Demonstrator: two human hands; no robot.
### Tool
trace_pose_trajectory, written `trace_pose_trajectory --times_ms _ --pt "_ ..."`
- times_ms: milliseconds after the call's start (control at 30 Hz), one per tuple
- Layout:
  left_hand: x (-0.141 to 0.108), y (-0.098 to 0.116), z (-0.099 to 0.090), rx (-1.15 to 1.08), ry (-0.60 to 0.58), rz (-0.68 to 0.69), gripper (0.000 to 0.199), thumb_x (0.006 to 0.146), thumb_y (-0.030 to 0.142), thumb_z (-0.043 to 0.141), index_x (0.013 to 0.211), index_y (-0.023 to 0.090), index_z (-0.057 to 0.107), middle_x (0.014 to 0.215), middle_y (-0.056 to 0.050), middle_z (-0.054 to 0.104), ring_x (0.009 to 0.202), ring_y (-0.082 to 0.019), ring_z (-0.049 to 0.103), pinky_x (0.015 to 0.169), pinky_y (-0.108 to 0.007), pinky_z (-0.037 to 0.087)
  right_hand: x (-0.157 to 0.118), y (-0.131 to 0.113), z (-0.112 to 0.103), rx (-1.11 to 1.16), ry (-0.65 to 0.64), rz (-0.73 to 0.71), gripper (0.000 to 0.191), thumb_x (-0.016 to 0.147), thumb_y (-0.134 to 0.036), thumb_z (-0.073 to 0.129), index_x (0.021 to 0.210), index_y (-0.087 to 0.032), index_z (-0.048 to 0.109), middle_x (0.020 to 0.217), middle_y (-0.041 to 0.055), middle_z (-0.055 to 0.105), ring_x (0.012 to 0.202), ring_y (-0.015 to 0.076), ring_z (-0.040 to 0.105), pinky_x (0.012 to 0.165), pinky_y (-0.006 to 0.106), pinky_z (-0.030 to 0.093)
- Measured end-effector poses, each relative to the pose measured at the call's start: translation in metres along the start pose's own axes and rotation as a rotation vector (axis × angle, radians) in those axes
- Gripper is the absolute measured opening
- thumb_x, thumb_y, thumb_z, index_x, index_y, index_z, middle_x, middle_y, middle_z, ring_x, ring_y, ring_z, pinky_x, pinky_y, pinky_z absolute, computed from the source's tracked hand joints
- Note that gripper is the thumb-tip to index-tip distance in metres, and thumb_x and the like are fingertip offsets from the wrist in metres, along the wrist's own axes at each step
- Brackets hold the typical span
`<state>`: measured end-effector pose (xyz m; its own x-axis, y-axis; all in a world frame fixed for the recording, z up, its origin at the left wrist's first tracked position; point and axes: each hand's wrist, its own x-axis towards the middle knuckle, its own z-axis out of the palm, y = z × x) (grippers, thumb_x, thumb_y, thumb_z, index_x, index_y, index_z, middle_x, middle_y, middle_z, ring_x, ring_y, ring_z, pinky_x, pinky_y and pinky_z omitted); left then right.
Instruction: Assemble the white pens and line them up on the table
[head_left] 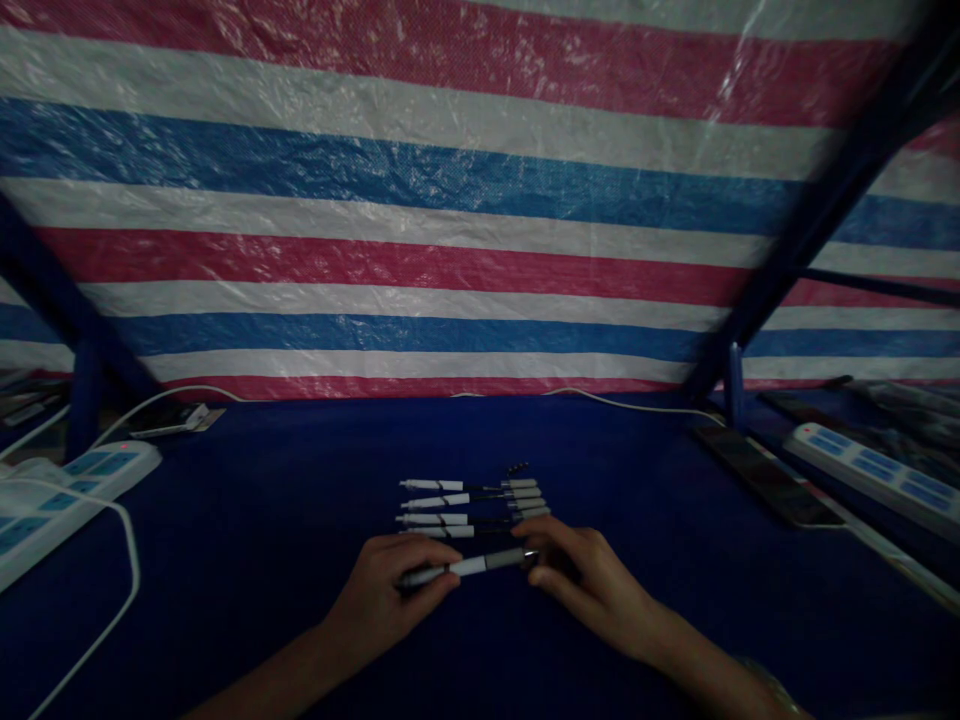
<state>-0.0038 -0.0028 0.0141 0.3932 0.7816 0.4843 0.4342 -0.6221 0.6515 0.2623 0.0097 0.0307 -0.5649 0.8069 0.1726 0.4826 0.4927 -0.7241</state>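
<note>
- On the navy table point(675, 640), the left hand point(386, 588) closed around the white end of a pen point(469, 567).
- The right hand point(592, 590) pinched its grey end between fingers and thumb, holding the pen level.
- A row of pens point(472, 507) lay just beyond; power strips point(75, 500) stood well off to either side.

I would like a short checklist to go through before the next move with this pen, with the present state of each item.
1. Held pen in both hands: ok, left hand at the white end, right hand at the grey end.
2. Four other pens lying side by side: ok.
3. Lowest pen apart from the left hand: cannot tell.
4. Small dark part behind the row: cannot tell what it is.
5. White cable away from the hands: ok.
6. Light on the hands: not ok, it is dim.
</note>
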Motion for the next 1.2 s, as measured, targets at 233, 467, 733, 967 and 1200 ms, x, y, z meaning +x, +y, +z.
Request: trace_pose_trajectory --times_ms 233,467,733,967,1200 --pt "0.0007 0.0018 0.0002 -0.005 -0.005 0.014 0.014 0.08 0.013 0.068 0.091 0.021 0.074 0.076 0.0 0.077 0.062 -0.014 0.072 0.06 -0.021 0.054 -0.0005 0.0021 0.0015 -0.149 -0.035 -0.056 0.029 0.1 -0.028 0.04 0.076 -0.021 0.054 0.064 -0.0022 0.056 0.056 0.0131 0.053 0.057 0.024 0.039" --pt "0.0016 0.0038 -0.0012 -0.007 -0.016 -0.037 0.014 0.081 0.014 0.066 0.09 0.021 0.074 0.079 0.0 0.078 0.066 -0.015 0.073 0.061 -0.021 0.055 -0.002 0.0024 0.0001 -0.135 0.014 -0.108 0.01 0.098 -0.022 0.045 0.099 -0.022 0.055 0.085 0.0014 0.065 0.073 0.0157 0.062 0.067 0.025 0.044" --pt "-0.0009 -0.0002 0.0034 0.068 0.012 0.129 0.011 0.082 0.015 0.069 0.092 0.019 0.073 0.069 -0.001 0.074 0.057 -0.014 0.069 0.055 -0.021 0.054 -0.0033 0.0022 0.003 -0.286 0.001 -0.14 0.019 0.099 -0.02 0.037 0.089 -0.021 0.054 0.078 0.0018 0.06 0.066 0.0164 0.057 0.062 0.027 0.04" --pt "-0.005 -0.0049 0.0058 0.183 0.021 0.299 0.021 0.088 0.014 0.066 0.108 0.018 0.065 0.083 -0.003 0.077 0.065 -0.016 0.07 0.065 -0.028 0.057 -0.0017 0.0028 0.0057 -0.242 0.02 -0.095 0.019 0.098 -0.021 0.038 0.086 -0.021 0.053 0.074 0.0008 0.059 0.063 0.0161 0.057 0.06 0.027 0.039" --pt "-0.0001 -0.003 -0.0019 0.28 0.039 0.271 0.019 0.089 0.014 0.065 0.108 0.018 0.063 0.088 -0.004 0.076 0.075 -0.018 0.071 0.073 -0.031 0.057 0.0032 0.0007 0.0054 -0.125 0.027 -0.005 0.011 0.096 -0.018 0.043 0.095 -0.022 0.054 0.077 -0.0003 0.063 0.066 0.0155 0.061 0.061 0.025 0.043"
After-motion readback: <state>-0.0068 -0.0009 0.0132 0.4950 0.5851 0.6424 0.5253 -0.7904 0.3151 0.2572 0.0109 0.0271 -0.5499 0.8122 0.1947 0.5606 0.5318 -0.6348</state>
